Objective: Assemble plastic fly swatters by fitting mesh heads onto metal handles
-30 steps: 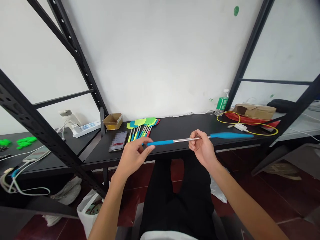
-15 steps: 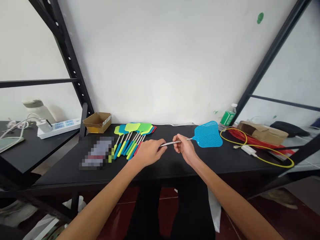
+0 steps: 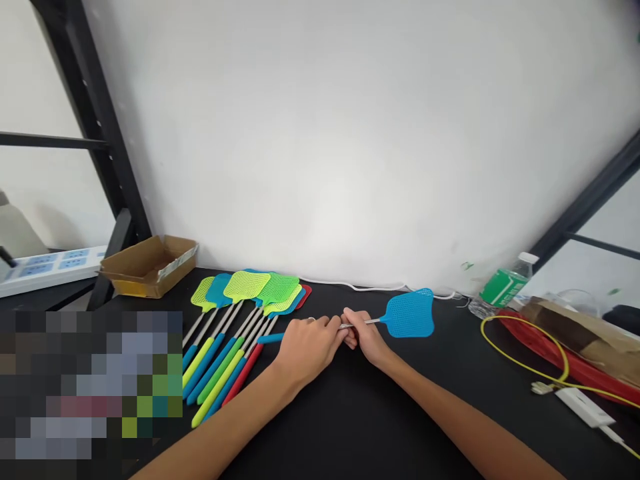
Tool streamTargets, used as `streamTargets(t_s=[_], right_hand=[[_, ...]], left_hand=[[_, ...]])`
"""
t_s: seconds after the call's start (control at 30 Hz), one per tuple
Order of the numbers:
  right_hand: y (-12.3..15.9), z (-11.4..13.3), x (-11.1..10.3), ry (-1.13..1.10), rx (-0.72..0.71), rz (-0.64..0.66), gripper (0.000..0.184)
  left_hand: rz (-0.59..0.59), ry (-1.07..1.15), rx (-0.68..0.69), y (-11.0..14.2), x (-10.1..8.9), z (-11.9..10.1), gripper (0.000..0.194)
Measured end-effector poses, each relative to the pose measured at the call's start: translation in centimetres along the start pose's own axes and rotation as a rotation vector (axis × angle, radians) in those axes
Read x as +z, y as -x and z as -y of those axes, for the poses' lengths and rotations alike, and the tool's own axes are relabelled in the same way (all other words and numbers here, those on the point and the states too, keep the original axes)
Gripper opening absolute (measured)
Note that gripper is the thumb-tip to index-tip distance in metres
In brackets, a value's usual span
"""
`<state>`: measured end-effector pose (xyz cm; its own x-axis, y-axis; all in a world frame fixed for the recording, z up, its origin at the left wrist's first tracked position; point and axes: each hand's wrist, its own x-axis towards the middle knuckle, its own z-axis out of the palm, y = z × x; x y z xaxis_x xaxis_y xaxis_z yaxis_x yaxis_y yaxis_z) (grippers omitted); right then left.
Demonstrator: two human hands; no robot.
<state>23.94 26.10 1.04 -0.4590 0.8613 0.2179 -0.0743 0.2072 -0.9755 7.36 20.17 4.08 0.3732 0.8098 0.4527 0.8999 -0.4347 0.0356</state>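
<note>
A blue fly swatter (image 3: pixel 410 313) lies across both my hands, its perforated head to the right and its blue handle end to the left. My left hand (image 3: pixel 310 340) is closed around the handle and shaft. My right hand (image 3: pixel 365 333) grips the metal shaft nearer the head, its fingers almost touching the left ones. Left of my hands, several fly swatters in yellow-green, blue, green and red lie fanned on the black table (image 3: pixel 320 420), such as a yellow-green fly swatter (image 3: pixel 246 285) and a red-handled fly swatter (image 3: pixel 243 375).
An open cardboard box (image 3: pixel 145 267) stands at the back left, near a white power strip (image 3: pixel 55 263). On the right are a bottle with a green label (image 3: pixel 503 287), a yellow cable (image 3: pixel 567 363), a white adapter (image 3: pixel 585 407) and brown packaging (image 3: pixel 575 333). A pixelated patch hides the left front.
My hands have come together along the shaft, and the swatter's exposed shaft is shorter. Its blue handle end now shows left of my left hand. The view has moved closer to the table.
</note>
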Motion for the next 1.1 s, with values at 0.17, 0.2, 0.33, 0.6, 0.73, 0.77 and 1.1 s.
streamTargets(t_s=[0.17,0.2,0.33,0.6,0.73,0.77,1.1], right_hand=[[0.4,-0.2,-0.5,-0.064,0.049,0.011,0.059],[0.4,-0.1,-0.6,-0.055,0.06,0.015,0.06],[0.6,0.1,-0.9,0.002,0.105,0.027,0.06],[0.7,0.1,-1.2,0.001,0.135,0.05,0.062],[0.7,0.3,-1.2,-0.032,0.127,0.058,0.061],[0.7,0.3,-1.2,-0.04,0.123,0.055,0.061],[0.7,-0.2,-1.2,0.045,0.124,0.049,0.06]], left_hand=[[0.014,0.05,-0.01,0.1,0.6,-0.6,0.04],[0.017,0.057,-0.019,0.0,0.6,-0.6,0.04],[0.046,0.067,-0.021,0.1,0.7,-0.4,0.042],[0.073,0.062,-0.046,0.3,0.9,-0.1,0.042],[0.086,0.076,-0.034,0.1,0.7,0.3,0.044],[0.087,0.082,-0.029,0.1,0.6,0.5,0.043],[0.015,0.111,0.002,0.8,1.0,1.3,0.037]])
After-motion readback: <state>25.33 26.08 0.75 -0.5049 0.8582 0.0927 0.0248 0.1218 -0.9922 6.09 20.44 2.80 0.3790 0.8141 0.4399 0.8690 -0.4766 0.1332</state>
